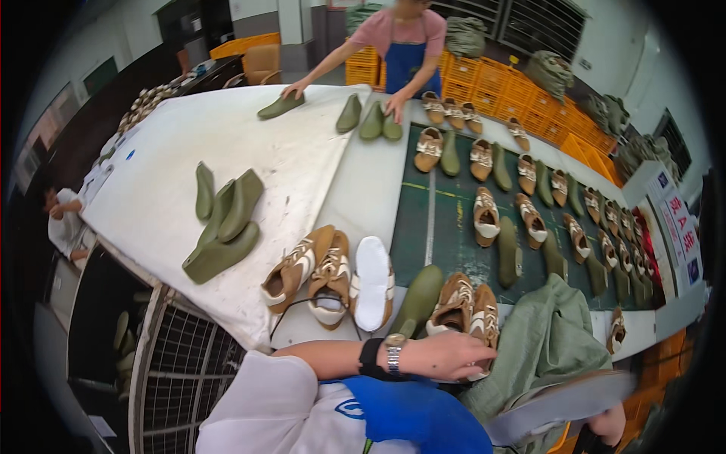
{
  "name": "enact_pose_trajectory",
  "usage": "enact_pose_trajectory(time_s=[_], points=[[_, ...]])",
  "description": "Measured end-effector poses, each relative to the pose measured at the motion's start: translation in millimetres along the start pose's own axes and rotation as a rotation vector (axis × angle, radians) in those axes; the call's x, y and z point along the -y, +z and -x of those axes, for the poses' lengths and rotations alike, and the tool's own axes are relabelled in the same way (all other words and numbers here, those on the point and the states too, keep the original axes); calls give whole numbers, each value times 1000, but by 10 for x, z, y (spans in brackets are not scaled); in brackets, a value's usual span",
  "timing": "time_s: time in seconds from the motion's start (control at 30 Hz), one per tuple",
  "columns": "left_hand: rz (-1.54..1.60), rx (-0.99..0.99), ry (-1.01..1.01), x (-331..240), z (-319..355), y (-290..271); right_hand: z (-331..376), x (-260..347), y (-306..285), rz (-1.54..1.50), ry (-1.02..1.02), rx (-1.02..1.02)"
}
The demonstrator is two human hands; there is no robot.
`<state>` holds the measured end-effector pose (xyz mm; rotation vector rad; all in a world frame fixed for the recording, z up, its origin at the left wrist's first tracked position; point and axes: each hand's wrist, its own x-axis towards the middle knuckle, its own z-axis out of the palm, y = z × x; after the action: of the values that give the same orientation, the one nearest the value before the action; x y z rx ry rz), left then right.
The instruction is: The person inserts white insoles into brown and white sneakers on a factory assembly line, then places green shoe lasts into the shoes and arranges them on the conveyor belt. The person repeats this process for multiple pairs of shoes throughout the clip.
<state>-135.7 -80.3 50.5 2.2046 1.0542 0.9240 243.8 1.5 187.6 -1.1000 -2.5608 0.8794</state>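
Shoes (455, 297), a brown pair, stand at the desk's (370, 185) near edge, between a green last (418, 299) and a green sack (548, 333). The left hand (454, 356) reaches their heels; its grip is unclear. The right hand (607, 424), outside that edge, meets a blurred grey slab (563, 407); I cannot tell whether it grasps it.

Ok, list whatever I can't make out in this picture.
All in the head view:
Grey flat thing: blurred, so its kind is unclear.
Right hand: fingers hidden by that thing.
Pair of brown shoes: partly covered by the left hand.
Co-worker: head cut off by the upper edge.
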Motion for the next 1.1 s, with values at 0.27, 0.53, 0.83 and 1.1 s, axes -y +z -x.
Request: enact_pose_trajectory(time_s=[0.27,0.53,0.83,1.1], points=[[990,-481,-204,166,-98,-179,-1484,363,438,-811,-87,-242],[-184,-549,-321,183,48,-528,-2430,998,1292,-811,23,-229],[833,-654,-425,374,97,-552,-2324,954,1397,-234,-400,-285],[9,-840,-350,235,-40,-528,-2202,867,1683,-37,-403,-422]])
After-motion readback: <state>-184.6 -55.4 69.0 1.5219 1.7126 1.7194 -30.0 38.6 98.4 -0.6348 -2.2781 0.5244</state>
